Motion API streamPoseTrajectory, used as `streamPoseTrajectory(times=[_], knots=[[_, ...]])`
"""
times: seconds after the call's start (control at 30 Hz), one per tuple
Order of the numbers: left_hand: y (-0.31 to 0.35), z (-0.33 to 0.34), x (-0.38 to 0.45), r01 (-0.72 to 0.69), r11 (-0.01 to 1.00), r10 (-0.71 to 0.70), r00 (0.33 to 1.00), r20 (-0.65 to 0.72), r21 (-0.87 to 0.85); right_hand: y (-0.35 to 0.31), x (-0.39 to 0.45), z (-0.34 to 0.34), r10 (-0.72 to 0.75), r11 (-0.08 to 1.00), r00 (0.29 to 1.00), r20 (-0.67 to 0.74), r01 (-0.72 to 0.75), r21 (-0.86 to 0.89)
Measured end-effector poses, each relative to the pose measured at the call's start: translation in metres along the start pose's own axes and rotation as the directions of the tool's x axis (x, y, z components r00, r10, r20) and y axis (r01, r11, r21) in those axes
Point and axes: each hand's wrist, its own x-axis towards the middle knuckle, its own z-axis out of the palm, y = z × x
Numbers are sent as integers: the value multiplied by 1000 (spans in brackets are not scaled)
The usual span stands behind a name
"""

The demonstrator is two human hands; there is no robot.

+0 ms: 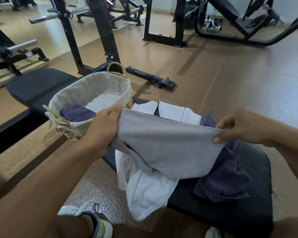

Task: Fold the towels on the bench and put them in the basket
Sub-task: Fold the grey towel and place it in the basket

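I hold a grey towel [169,148] stretched by its top edge above the black bench [251,200]. My left hand [101,129] pinches its left corner and my right hand [243,126] pinches its right corner. Under it lie a crumpled white towel [144,189] and a dark purple towel [227,177] on the bench. A woven basket [93,88] with a pale cloth lining stands on the bench to the left, just beyond my left hand. A folded dark purple towel [77,114] lies inside it.
A second black bench pad [38,85] stretches behind the basket. Black rack uprights [108,31] and barbells [58,14] stand at the back. A black metal bar [151,78] lies on the tan floor. My shoes [86,219] are at the bottom.
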Motion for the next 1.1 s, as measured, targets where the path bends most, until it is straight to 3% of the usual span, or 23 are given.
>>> streamPoseTrajectory(times=[0.07,0.13,0.2,0.27,0.37,0.5,0.6,0.7,0.83,0.97,1.03,1.1], knots=[[3,-2,-2,-4,998,7,999,43,-67,4,-1,0,-12,997,1000,1,12,73],[6,-9,-2,-27,994,38,994,104,-105,9,-3,1,-66,951,998,24,55,305],[8,-19,-3,-20,993,45,975,219,-117,13,-2,2,-89,802,996,29,55,594],[10,-24,-4,-29,995,56,953,299,-95,13,0,4,-66,676,997,-41,75,733],[14,-27,-7,-97,994,107,972,208,-59,3,7,8,-20,715,966,-259,195,672],[28,-31,-14,-206,976,203,978,42,68,-21,7,13,-36,755,872,-488,344,558],[44,-34,-19,-212,973,215,976,-25,86,-43,-3,10,-88,678,785,-614,499,540],[65,-36,-31,-243,968,245,969,-41,62,-59,-21,2,-73,579,740,-668,577,576],[97,-39,-58,-333,942,333,943,21,49,-78,-56,-14,-58,533,701,-711,624,572],[130,-50,-86,-418,904,411,907,92,84,-95,-92,-34,-119,588,652,-748,654,476],[145,-60,-96,-452,892,439,880,183,33,-97,-105,-44,-153,586,650,-745,666,461],[157,-72,-102,-443,893,443,827,347,-83,-97,-117,-53,-172,547,694,-699,658,518]])
